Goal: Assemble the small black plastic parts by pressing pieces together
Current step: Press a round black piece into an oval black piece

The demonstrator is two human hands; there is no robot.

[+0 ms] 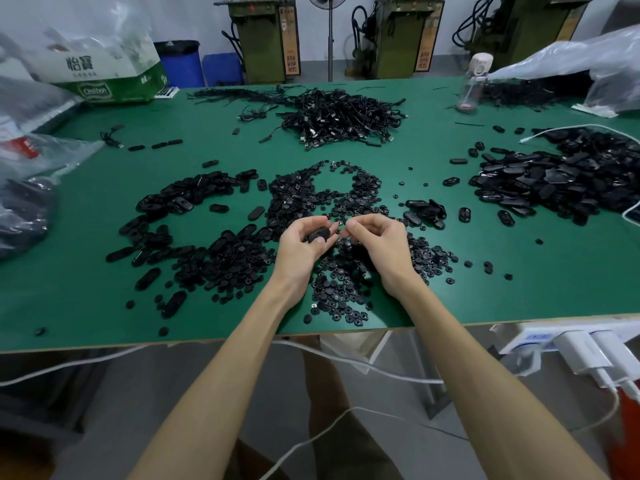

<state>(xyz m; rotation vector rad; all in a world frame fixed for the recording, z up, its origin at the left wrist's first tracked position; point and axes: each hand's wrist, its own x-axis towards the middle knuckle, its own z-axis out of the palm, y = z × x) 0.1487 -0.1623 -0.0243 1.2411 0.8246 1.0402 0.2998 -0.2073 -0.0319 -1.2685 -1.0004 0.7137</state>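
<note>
Alignment should be settled before force is applied: the small round piece [340, 224] is best brought square over the oval piece [319, 234] and pressed straight down, so that nothing is seated crooked. The oval piece is gripped in the curled fingers of the left hand [299, 249], above the green table [86, 265]. The small round piece, barely made out, is pinched between thumb and forefinger of the right hand [377, 244], just beside it.
</note>
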